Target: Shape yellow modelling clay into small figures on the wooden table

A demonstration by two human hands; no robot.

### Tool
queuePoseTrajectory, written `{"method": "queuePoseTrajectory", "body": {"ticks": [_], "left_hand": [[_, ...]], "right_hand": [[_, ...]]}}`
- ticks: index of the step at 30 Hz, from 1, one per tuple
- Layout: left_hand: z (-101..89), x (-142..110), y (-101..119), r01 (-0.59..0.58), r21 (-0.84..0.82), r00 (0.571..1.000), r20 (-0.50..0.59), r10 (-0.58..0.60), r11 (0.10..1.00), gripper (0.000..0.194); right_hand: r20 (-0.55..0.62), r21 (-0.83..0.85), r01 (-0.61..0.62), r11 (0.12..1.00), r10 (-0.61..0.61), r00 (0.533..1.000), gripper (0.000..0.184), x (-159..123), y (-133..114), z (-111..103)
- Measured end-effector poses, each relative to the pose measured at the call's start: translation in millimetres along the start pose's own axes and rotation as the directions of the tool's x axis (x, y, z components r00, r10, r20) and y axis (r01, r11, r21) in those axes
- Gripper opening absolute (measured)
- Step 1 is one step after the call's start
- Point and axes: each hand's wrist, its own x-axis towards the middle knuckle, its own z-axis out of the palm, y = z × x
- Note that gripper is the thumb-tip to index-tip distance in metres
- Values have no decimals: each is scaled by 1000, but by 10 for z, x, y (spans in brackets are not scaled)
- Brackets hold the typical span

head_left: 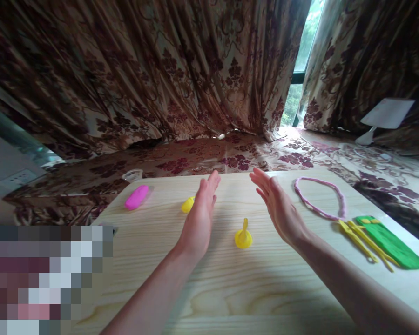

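Note:
My left hand (200, 214) is raised over the wooden table, fingers stretched forward and palm turned inward, holding nothing. Facing it across a gap, my right hand (277, 209) also has its fingers extended and nothing in them. Between the two wrists, on the tabletop, is a yellow piece (243, 238) with a round base and a thin stem sticking up. A yellow lump (187, 205), likely modelling clay, lies beyond my left hand, which partly hides it.
A pink clay block (137, 197) lies at the table's far left. Toward the right are a pink twisted loop (341, 204), yellow modelling tools (359, 242) and a flat green clay slab (393, 244). A white lamp (387, 114) stands behind, near patterned curtains (195, 70).

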Motion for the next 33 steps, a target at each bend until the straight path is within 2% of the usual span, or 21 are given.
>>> {"method": "queuePoseTrajectory", "body": {"ticks": [1, 3, 6, 8, 11, 17, 24, 33], "left_hand": [[83, 61, 41, 25, -130, 1000, -15, -27, 991, 61], [264, 173, 73, 63, -294, 995, -58, -84, 954, 65], [474, 262, 1, 78, -323, 991, -80, -110, 943, 66], [541, 265, -74, 90, -329, 989, -83, -123, 940, 66], [569, 223, -125, 109, -342, 986, -79, -144, 933, 65], [576, 180, -29, 122, -363, 985, -73, -159, 924, 65], [602, 169, -83, 193, -369, 974, -37, -221, 909, 69], [631, 168, -100, 226, -370, 968, -18, -250, 901, 72]], "right_hand": [[-67, 5, 11, 1000, -11, 998, 51, 66, 10, 74], [-119, -4, 31, 999, -32, 992, 54, 181, 17, 231], [-183, -24, 26, 999, -30, 983, 58, 244, 31, 432], [-209, -29, -6, 1000, -1, 978, 61, 209, 53, 521], [-208, -30, -51, 998, 44, 977, 64, 122, 72, 595], [-217, -26, -75, 997, 68, 974, 63, 73, 24, 642], [-305, -35, -105, 994, 90, 948, 60, 110, 108, 603], [-322, -60, -109, 992, 84, 943, 52, 117, 194, 565]]}}
